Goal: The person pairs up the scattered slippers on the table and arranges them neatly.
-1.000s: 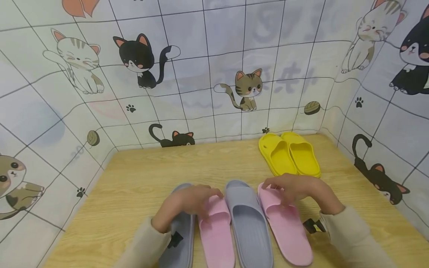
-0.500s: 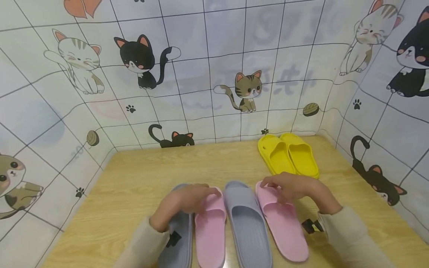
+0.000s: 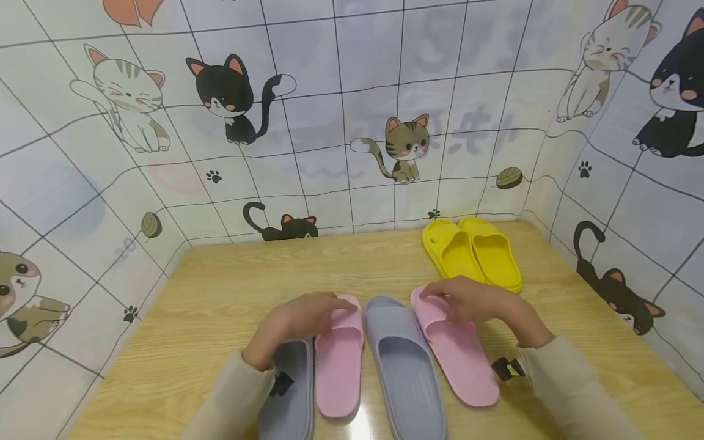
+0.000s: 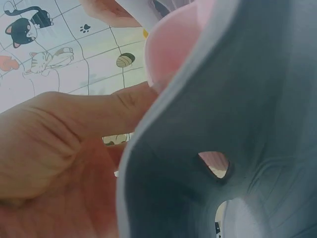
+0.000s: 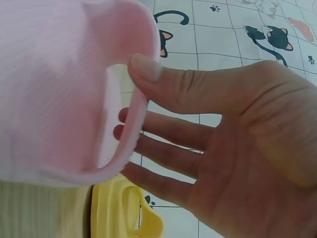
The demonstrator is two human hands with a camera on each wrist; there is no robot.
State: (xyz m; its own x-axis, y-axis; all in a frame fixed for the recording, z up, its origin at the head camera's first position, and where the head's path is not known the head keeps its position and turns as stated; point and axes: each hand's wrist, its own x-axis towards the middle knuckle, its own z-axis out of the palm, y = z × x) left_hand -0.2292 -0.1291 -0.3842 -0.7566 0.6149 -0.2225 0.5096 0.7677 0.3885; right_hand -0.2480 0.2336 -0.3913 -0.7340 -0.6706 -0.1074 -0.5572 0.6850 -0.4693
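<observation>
In the head view, my left hand [image 3: 302,315] grips the upper part of the left pink slipper [image 3: 338,373], reaching over the left grey slipper [image 3: 286,391]. The left wrist view has that grey slipper [image 4: 267,109] large in front, hiding the fingertips; pink slipper strap [image 4: 171,44] shows behind. My right hand [image 3: 475,299] holds the right pink slipper [image 3: 464,366] by its strap. Up close in the right wrist view, the thumb lies on the strap edge of the pink slipper [image 5: 54,89], other fingers on its far side. Between the pink slippers lies another grey slipper [image 3: 411,385].
A pair of yellow slippers [image 3: 456,253] stands at the back right of the wooden tabletop [image 3: 181,342], just beyond my right hand. Cat-patterned walls [image 3: 324,122] close off the back and both sides.
Both pink slippers have slid away from me and slightly left, held in my hands. The left one has also turned straighter. Grey and yellow slippers keep roughly their places.
</observation>
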